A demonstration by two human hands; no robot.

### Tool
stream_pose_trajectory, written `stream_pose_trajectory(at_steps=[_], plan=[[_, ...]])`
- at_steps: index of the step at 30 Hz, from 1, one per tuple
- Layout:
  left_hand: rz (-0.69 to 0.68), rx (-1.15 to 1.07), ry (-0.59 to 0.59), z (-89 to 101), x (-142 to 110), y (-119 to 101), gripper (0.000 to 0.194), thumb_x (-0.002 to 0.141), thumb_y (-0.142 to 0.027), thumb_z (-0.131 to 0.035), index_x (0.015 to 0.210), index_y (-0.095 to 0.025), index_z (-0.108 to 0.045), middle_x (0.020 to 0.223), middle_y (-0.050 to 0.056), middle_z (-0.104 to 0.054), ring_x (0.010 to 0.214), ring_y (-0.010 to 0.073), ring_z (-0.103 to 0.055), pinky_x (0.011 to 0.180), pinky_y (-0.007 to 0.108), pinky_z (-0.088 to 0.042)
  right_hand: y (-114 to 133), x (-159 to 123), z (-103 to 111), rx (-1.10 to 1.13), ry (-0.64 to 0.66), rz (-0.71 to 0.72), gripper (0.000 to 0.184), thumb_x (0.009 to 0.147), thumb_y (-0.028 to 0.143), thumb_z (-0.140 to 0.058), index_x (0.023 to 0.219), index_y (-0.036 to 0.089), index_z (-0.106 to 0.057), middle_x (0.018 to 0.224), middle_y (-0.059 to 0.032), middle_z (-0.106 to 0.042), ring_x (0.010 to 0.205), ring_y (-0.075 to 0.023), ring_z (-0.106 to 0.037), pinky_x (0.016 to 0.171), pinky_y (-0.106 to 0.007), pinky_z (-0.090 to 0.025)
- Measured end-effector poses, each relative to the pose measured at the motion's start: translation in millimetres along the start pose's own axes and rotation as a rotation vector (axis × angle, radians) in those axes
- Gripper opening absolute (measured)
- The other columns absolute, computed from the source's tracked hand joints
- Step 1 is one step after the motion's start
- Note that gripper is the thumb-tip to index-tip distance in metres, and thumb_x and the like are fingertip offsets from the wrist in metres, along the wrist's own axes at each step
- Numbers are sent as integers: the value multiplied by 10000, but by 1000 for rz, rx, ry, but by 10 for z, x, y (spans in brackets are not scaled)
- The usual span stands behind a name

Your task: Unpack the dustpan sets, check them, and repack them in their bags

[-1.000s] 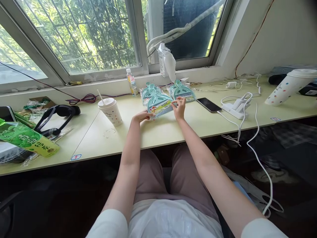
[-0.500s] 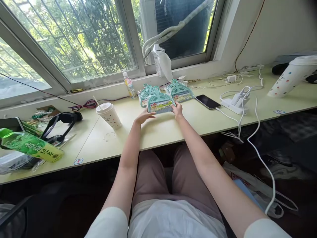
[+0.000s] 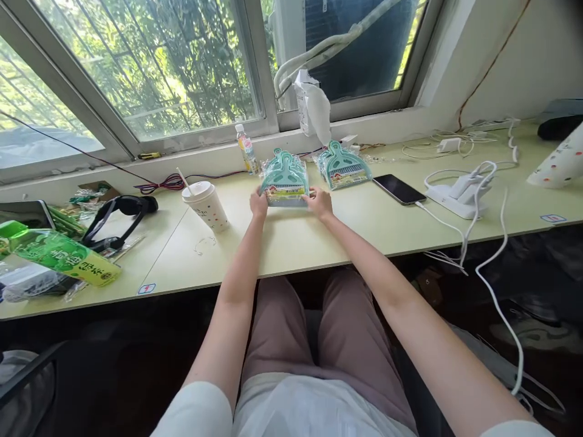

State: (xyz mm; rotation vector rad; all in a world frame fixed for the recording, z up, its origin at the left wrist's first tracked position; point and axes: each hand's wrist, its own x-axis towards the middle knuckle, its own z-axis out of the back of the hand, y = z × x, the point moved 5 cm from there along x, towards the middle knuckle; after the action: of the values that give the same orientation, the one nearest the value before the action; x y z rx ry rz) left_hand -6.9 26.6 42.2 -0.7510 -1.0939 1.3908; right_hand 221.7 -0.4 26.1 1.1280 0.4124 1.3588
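Observation:
Between my hands is a teal mini dustpan and brush set [image 3: 286, 176] in clear wrap, with a printed label across its front. It lies over the left pile of similar sets, handle toward the window. My left hand [image 3: 259, 203] grips its left lower edge with fingers closed. On the opposite edge, my right hand [image 3: 320, 203] has thumb and fingers closed around the corner. Another pile of wrapped dustpan sets [image 3: 345, 167] sits just to the right, apart from my hands. How many lie under the top one is hard to see.
A paper cup with straw [image 3: 206, 206] stands to the left, near a headset [image 3: 119, 221] and a green tea bottle [image 3: 64, 255]. Behind are a small drink bottle [image 3: 246, 149] and a white packet [image 3: 313, 106]. Rightward lie a phone [image 3: 399, 189] and a charger [image 3: 458, 193] with cables.
The held dustpan set has moved left and back, onto the left pile. My left hand has gone from flat fingers beneath it to gripping its edge. The view has shifted slightly.

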Motion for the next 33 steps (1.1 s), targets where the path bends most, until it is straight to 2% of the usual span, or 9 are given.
stream_pose_trajectory(at_steps=[5,9,12,14,17,20,24,28,33], plan=[[59,239,-474,531,224,55,487,986,-236,-405,1457,-199,-523,1378,111,-647,1277,244,-596,1010,338,-471,311,147,-506,-40,139,137,471,1053,452,-399,1440,207,-508,1114,-90,-777,976,-259,-727,876,-360,-533],[120,284,-734,790,435,103,536,987,-188,-322,1502,-213,-468,1370,143,-648,1262,299,-619,998,404,-473,306,174,-655,-64,37,259,477,1060,409,-356,1487,204,-412,1393,-136,-644,1286,-274,-593,1048,-405,-454],[271,394,-725,889,622,242,528,953,-177,-370,1463,-199,-504,1255,192,-691,1231,353,-635,950,459,-485,131,281,-592,-119,-99,172,443,1042,335,-381,1449,170,-445,1459,-167,-576,1369,-292,-510,1125,-466,-390],[385,473,-632,912,742,371,497,923,-187,-438,1407,-143,-542,1204,239,-693,1185,380,-653,916,474,-493,-1,392,-583,-140,-92,37,468,1024,309,-411,1454,126,-435,1462,-203,-558,1376,-312,-502,1106,-464,-416],[394,502,-594,938,896,504,431,912,-142,-409,1288,-76,-607,1230,293,-657,1233,404,-611,961,512,-470,-107,551,-648,-179,-4,-77,539,997,324,-475,1480,93,-414,1472,-238,-536,1390,-340,-499,1099,-455,-432],[359,556,-605,954,1041,595,405,934,-160,-377,1263,-129,-611,1304,259,-622,1396,403,-454,1053,589,-400,-156,684,-692,-197,17,-129,588,996,338,-479,1518,89,-371,1510,-237,-507,1410,-337,-494,1115,-428,-420],[352,609,-638,982,1155,675,424,924,-234,-475,1335,-156,-539,1524,271,-411,1486,430,-287,1078,688,-328,-223,801,-693,-169,79,-214,550,1024,329,-410,1516,86,-386,1416,-214,-612,1348,-311,-570,1053,-375,-452],[198,671,-674,921,1118,550,514,932,-315,-552,1414,-169,-454,1567,257,-341,1502,400,-257,1162,683,-219,-256,828,-675,-194,141,-255,565,1041,456,-367,1502,139,-445,1230,-191,-724,1208,-328,-667,945,-390,-491],[-130,738,-595,701,922,268,430,1027,-343,-353,1397,-173,-490,1593,208,-330,1546,322,-197,1250,611,-23,-253,786,-640,-146,146,-192,641,966,401,-552,1541,146,-427,1192,-138,-758,1194,-320,-674,969,-387,-496]])
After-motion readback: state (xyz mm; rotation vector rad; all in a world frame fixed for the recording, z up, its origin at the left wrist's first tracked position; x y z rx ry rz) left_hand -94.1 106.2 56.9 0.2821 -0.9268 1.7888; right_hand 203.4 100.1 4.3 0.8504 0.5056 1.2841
